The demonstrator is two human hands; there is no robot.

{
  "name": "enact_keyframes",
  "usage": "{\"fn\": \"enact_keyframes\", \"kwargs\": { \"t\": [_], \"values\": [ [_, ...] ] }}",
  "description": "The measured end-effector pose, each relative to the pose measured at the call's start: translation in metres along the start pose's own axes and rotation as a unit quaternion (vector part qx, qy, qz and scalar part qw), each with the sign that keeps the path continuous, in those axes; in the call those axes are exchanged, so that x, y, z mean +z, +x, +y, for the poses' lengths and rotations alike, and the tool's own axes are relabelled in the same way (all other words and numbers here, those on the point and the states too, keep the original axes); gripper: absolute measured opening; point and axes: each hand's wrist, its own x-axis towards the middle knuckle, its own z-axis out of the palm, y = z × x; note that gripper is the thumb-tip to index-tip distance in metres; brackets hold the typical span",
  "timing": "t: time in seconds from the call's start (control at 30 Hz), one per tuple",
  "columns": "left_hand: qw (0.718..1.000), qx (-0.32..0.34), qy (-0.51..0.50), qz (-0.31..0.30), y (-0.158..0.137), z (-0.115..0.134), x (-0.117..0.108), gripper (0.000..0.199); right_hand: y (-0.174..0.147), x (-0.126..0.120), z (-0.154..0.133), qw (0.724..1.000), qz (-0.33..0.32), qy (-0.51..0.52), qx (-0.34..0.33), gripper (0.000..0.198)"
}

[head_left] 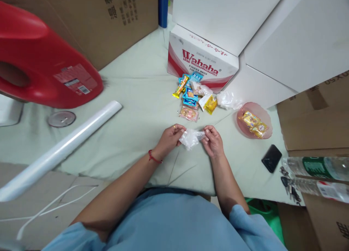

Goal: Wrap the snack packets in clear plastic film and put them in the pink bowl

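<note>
Left hand [171,137] is pinching one end of some crumpled clear plastic [189,139], right hand [213,140] pinching the other. It's right over the pale green cloth [141,120], just this side of the snack pile [190,94], pink bowl [261,111] off right.

A pale green cloth-covered table [139,98] stands over a greyish tiled floor [51,185] in soft light
</note>
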Motion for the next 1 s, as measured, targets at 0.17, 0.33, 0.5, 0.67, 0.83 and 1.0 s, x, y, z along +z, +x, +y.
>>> {"fn": "enact_keyframes", "kwargs": {
  "t": [0.17,0.33,0.5,0.67,0.83,1.0],
  "values": [
    [1.0,0.008,-0.005,0.026,0.002,0.002,0.0,0.045,0.0,-0.002,0.006,0.99,0.035,-0.124,-0.055,0.036],
    [1.0,-0.007,-0.007,0.019,0.001,0.001,0.001,0.044,0.001,-0.004,0.014,0.99,0.035,-0.122,-0.065,0.033],
    [1.0,0.007,0.016,0.01,0.003,-0.002,0.0,0.032,-0.002,-0.011,0.004,0.916,0.049,-0.352,-0.188,0.026],
    [1.0,0.017,0.019,-0.013,0.002,-0.001,0.0,0.036,-0.012,-0.004,0.0,0.744,-0.125,-0.564,-0.336,0.038],
    [0.999,0.008,0.016,-0.027,0.0,0.004,-0.002,0.043,-0.01,-0.007,-0.002,0.822,-0.058,-0.483,-0.295,0.018],
    [0.999,-0.019,-0.018,-0.041,0.0,0.004,-0.006,0.039,-0.001,-0.02,-0.006,0.97,0.051,-0.188,-0.144,0.019]
  ]
}}
